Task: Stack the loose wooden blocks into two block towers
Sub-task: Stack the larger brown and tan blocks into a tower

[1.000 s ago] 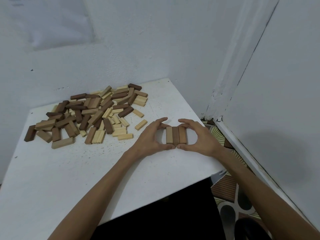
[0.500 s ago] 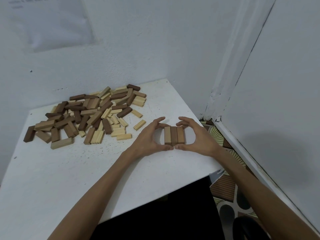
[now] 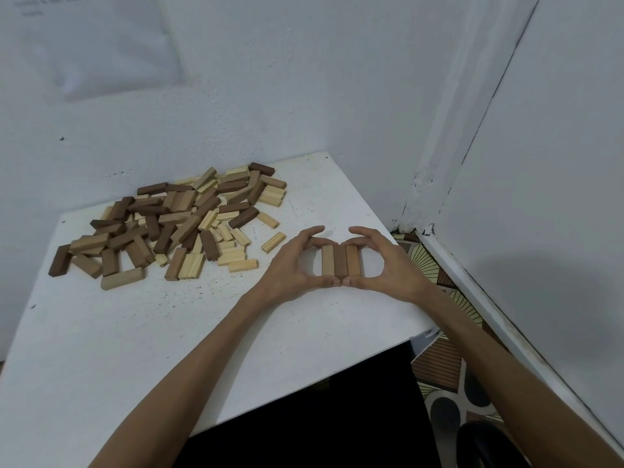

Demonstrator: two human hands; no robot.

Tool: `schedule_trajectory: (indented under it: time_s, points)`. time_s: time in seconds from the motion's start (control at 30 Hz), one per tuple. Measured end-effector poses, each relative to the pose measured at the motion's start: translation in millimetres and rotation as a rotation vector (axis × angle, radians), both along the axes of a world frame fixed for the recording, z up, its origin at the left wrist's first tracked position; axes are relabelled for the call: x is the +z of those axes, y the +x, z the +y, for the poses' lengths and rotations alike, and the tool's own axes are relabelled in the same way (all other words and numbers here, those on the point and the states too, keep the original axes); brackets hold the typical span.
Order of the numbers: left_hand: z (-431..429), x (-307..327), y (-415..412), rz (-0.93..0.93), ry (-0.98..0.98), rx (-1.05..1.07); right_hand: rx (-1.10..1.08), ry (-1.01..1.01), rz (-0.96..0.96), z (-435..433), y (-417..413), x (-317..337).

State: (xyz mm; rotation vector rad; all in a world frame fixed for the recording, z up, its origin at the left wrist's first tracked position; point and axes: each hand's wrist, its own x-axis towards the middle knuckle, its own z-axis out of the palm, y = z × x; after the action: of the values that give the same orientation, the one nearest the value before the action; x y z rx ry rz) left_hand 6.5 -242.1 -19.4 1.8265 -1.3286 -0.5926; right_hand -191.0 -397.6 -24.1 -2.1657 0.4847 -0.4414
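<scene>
The row of blocks [image 3: 341, 261], long axes pointing away, is clasped at both ends by the curled left hand [image 3: 287, 269] and right hand [image 3: 395, 268], the pile [image 3: 175, 228] lying leftward.

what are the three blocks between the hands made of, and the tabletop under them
The three blocks look like solid wood with a matte, apparently unvarnished finish: one is pale tan, one dark brown and one mid brown, all with crisp sawn edges. The table top looks like white painted or laminated board, smooth and dull with small dark specks. What lies under the coating cannot be told.
</scene>
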Motion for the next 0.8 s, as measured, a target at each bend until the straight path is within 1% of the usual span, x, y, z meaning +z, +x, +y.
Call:
schedule_trajectory:
  time_s: [0.13,0.53,0.73,0.8]
  points:
    - [0.2,-0.2,-0.1,-0.003,0.0,0.004,-0.011,0.011,0.009,0.5,-0.5,0.2]
    - [0.7,1.3,-1.5,0.006,0.003,0.002,-0.018,-0.071,0.039,2.0,-1.0,3.2]
    - [3.3,3.8,-3.2,0.031,-0.044,-0.046,0.008,-0.084,0.034,5.6,-2.2,5.3]
    - [4.8,5.1,-4.4,0.055,-0.059,-0.033,0.001,-0.075,0.026,5.8,-2.4,7.5]
